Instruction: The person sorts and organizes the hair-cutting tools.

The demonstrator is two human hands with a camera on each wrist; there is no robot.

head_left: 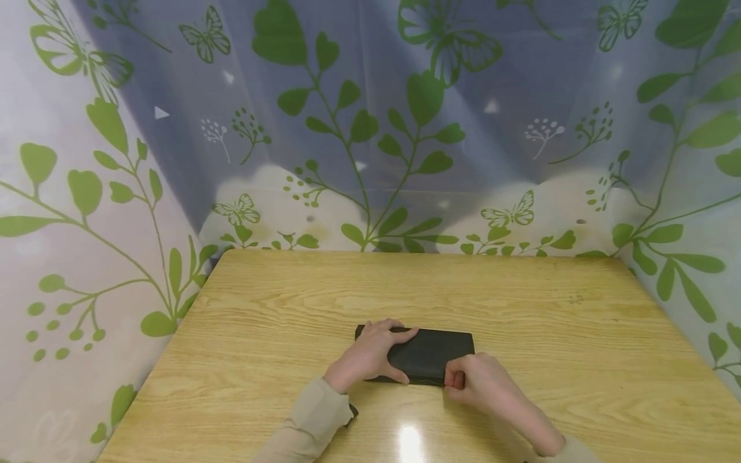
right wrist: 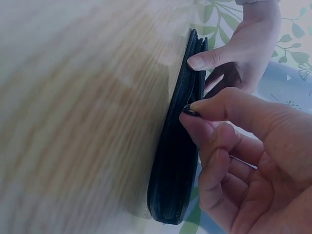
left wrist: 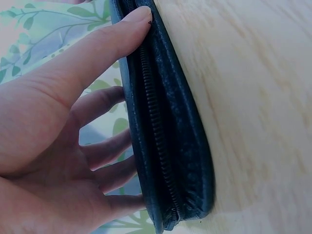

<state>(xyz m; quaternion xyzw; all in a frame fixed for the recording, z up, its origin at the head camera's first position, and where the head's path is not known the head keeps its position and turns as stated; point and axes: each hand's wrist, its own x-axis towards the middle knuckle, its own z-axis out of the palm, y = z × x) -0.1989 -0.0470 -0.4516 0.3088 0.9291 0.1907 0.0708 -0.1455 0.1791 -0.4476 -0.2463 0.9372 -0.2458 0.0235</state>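
A black zip wallet [head_left: 431,354] lies flat on the table, its long zipped side toward me. My left hand [head_left: 373,354] holds its left part, the fingers spread over the top. In the left wrist view, the left thumb [left wrist: 114,41] presses on the zipped edge, beside the zipper teeth [left wrist: 156,122]; the other fingertips are hidden behind the wallet. At the near right corner is my right hand [head_left: 477,382]. Between thumb and forefinger it pinches a small dark zipper pull [right wrist: 191,111], seen in the right wrist view, while its other fingers curl inward.
The wooden table [head_left: 278,289] stretches around the wallet on all sides. A curtain [head_left: 347,128] printed with leaves and butterflies encloses its back and sides. A small dark object [head_left: 352,415] shows beside the left sleeve [head_left: 315,418], partly hidden.
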